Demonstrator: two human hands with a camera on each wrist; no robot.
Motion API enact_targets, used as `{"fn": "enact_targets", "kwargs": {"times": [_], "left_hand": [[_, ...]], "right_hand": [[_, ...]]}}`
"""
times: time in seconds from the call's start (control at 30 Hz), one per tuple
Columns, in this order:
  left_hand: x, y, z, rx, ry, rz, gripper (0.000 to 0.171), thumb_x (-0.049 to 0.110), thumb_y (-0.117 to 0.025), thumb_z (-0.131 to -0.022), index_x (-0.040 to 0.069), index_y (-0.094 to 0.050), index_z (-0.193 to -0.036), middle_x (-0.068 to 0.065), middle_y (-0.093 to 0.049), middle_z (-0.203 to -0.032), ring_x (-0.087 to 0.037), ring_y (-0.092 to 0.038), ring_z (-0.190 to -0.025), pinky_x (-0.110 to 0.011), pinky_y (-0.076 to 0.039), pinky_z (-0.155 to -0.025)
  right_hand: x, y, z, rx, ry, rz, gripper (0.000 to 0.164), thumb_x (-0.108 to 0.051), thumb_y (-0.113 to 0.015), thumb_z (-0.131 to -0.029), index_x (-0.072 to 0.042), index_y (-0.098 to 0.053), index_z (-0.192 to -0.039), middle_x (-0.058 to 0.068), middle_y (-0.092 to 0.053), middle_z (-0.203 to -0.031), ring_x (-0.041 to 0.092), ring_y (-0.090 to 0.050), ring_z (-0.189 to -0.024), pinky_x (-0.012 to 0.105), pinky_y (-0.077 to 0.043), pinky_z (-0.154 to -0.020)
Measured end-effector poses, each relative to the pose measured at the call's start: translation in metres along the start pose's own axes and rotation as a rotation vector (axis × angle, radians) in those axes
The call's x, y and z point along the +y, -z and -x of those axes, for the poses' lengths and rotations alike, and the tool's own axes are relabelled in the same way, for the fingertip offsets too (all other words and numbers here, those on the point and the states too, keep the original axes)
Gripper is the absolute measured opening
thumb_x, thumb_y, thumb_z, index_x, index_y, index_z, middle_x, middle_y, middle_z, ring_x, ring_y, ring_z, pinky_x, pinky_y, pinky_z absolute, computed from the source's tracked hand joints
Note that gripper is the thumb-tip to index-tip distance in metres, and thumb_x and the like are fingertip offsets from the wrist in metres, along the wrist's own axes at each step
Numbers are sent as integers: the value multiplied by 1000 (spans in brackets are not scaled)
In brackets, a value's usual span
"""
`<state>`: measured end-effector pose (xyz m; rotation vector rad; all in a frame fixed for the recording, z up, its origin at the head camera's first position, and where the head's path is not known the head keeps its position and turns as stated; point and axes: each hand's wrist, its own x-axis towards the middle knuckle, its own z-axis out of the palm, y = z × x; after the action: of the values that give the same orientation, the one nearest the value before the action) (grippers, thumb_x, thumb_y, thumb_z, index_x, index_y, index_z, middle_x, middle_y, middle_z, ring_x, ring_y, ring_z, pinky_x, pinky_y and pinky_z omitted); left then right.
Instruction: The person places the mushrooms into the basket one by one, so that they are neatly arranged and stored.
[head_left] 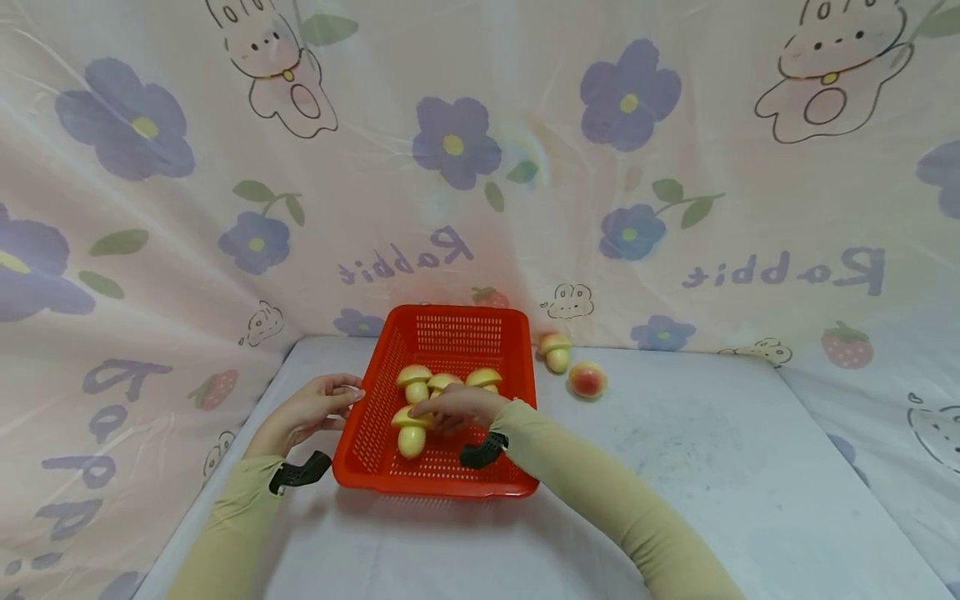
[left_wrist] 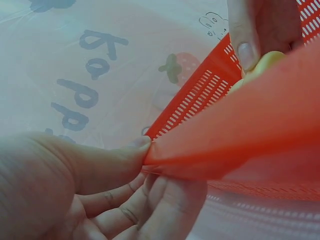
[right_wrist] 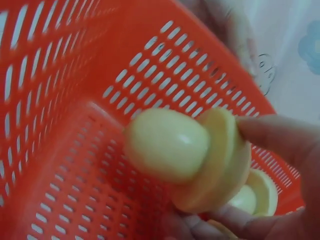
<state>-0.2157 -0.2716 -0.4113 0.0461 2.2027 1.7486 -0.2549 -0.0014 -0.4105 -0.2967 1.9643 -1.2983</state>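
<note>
A red plastic basket (head_left: 435,487) with slotted walls stands on the white table. My left hand (head_left: 313,410) pinches its left rim between thumb and fingers, as the left wrist view shows closely. Inside the basket, my right hand (head_left: 459,406) grips a yellow toy mushroom (right_wrist: 170,145) by its cap, the stem pointing away from the palm. Further toy mushrooms, one of them a mushroom (head_left: 415,383) at the left, lie behind it in the basket. My right hand partly hides some of these.
Right of the basket, another toy mushroom (head_left: 556,353) lies near the back curtain (head_left: 525,208). Close to it is a red and yellow round piece (head_left: 587,380). The patterned curtain rises along the table's back and left side.
</note>
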Motion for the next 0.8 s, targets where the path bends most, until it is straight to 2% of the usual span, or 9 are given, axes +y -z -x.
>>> {"fn": "enact_targets", "kwargs": {"times": [0.07, 0.2, 0.3, 0.37, 0.57, 0.8], "left_hand": [[-1, 0, -1, -3, -1, 4, 46, 18, -56, -98, -7, -39, -132, -14, -63, -100, -20, -61, -76, -37, -57, -72], [-3, 0, -2, -7, -2, 9, 45, 17, -55, -98, -8, -38, -132, -13, -63, -98, -19, -61, -76, -38, -57, -73], [-3, 0, -2, -14, -9, 9, 46, 17, -55, -98, -8, -38, -132, -13, -63, -98, -20, -61, -76, -38, -57, -73], [-3, 0, -1, -19, -15, 12, 45, 17, -56, -98, -8, -39, -132, -13, -63, -98, -20, -62, -76, -38, -57, -73], [-1, -1, -1, -16, -13, 20, 43, 15, -56, -98, -9, -40, -130, -12, -63, -98, -19, -61, -76, -38, -57, -73], [-2, 0, -1, -4, -8, 17, 43, 16, -56, -98, -8, -40, -129, -12, -63, -98, -20, -61, -76, -38, -57, -73]], "right_hand": [[2, -2, -3, -19, 7, 22, 34, -38, -73, -83, -6, -60, -86, 9, -61, -86, 25, -61, -87, 42, -50, -86], [7, -7, -8, -34, 0, 81, 35, -38, -72, -84, -7, -64, -96, 7, -65, -92, 26, -62, -91, 43, -50, -86], [9, -11, -8, -30, -6, 104, 35, -37, -73, -83, -6, -64, -95, 6, -65, -91, 26, -62, -89, 42, -50, -84], [8, -12, -8, -36, -3, 107, 33, -37, -73, -84, -6, -65, -93, 6, -66, -90, 27, -62, -89, 42, -50, -84], [9, -12, -9, -38, 6, 110, 36, -38, -70, -86, -6, -65, -101, 4, -67, -96, 27, -63, -93, 42, -50, -85], [9, -12, -7, 4, -30, 63, 41, -41, -74, -82, -5, -65, -101, 7, -67, -94, 28, -63, -91, 43, -51, -85]]}}
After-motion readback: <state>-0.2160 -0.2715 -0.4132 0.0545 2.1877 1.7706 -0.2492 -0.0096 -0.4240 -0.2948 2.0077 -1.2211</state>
